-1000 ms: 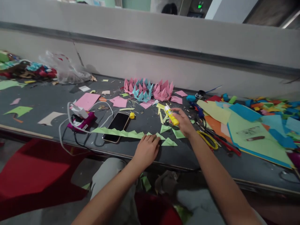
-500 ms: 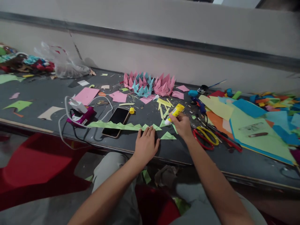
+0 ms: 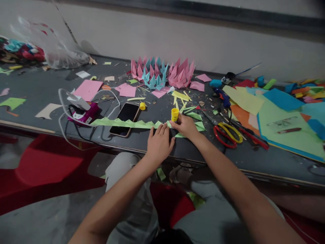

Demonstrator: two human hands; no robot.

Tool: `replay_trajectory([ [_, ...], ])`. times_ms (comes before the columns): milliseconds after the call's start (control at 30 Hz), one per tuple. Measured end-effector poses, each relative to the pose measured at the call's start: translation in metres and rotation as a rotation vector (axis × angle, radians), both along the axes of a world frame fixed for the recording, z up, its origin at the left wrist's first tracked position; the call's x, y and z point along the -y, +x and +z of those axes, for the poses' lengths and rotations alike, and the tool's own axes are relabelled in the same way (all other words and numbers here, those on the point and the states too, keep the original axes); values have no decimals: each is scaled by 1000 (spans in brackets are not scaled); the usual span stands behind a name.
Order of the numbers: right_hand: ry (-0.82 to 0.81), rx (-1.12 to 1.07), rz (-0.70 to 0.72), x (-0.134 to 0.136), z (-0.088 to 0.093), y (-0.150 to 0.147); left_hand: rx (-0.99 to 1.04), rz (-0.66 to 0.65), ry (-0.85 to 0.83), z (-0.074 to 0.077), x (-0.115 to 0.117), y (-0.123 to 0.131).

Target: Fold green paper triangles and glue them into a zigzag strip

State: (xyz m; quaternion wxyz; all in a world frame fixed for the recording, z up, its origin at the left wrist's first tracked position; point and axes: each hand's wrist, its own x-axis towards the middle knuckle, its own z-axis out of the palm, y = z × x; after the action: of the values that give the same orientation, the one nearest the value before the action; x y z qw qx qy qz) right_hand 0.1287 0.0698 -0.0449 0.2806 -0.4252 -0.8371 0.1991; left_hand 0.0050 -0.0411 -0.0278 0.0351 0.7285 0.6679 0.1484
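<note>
The glue stick (image 3: 174, 114), a short yellow plastic cylinder, stood upright just past the middle of the dark grey table (image 3: 38, 84), its lower end on the near tip of the zigzag strip (image 3: 127, 123). The right hand (image 3: 186, 126) had its fingers clenched around the tube from the 3 o'clock side. The left hand (image 3: 159, 144) lay flat with its fingers released and spread, pressing down the strip's end at 6 o'clock from the glue.

The strip was thin matte green paper with a sawtooth upper edge, running off toward 9 o'clock across the glossy black phone (image 3: 125, 123). A small round yellow cap (image 3: 142, 106) sat at 10 o'clock from the glue, well apart. Spiky folded paper crowns (image 3: 159, 73), pink and blue, stood at 12 o'clock by the wall. Scissors (image 3: 230, 133) with yellow loops lay at 3 o'clock beside a stack of flat coloured sheets (image 3: 284, 132).

Far out at 10 o'clock a crinkled clear plastic bag (image 3: 61, 56) slumped on the table; it looked nearly empty, though the view there was too dim to be sure.
</note>
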Motion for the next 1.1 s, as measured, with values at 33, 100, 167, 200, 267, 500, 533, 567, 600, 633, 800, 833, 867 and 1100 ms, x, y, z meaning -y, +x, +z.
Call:
replay_trajectory([
  [33, 12, 12, -16, 0, 0, -1, 0, 0, -2, 0, 0, 0],
  [100, 30, 28, -44, 1, 1, -3, 0, 0, -6, 0, 0, 0],
  [167, 46, 37, -70, 1, 2, -4, 0, -1, -12, 1, 1, 0],
  [200, 53, 40, -83, 1, 2, -4, 0, -1, -15, 1, 1, 0],
  [267, 66, 42, -109, 2, 2, -3, -1, 0, -19, 1, 1, 0],
  [500, 89, 22, -87, 2, -1, 0, 5, 0, -24, 3, 1, 1],
  [533, 85, 16, -66, 2, -1, 1, 7, -1, -28, 3, 1, 1],
  [567, 82, 9, -47, 2, -2, 1, 9, -1, -30, 3, 1, 1],
  [600, 80, 1, -34, 1, -2, 1, 11, -1, -30, 3, 1, 1],
  [633, 81, -8, -32, 1, -3, 2, 13, 1, -28, 3, 1, 1],
  [800, 109, -81, -140, 2, -5, 3, 17, 24, -19, 2, 1, 3],
  [833, 110, -90, -152, 2, -6, 3, 16, 27, -20, 2, 0, 4],
  [867, 108, -96, -156, 2, -6, 3, 16, 27, -20, 2, 0, 4],
  [1100, 58, -17, -40, 0, -3, 2, 23, 21, -45, 4, 0, 4],
])
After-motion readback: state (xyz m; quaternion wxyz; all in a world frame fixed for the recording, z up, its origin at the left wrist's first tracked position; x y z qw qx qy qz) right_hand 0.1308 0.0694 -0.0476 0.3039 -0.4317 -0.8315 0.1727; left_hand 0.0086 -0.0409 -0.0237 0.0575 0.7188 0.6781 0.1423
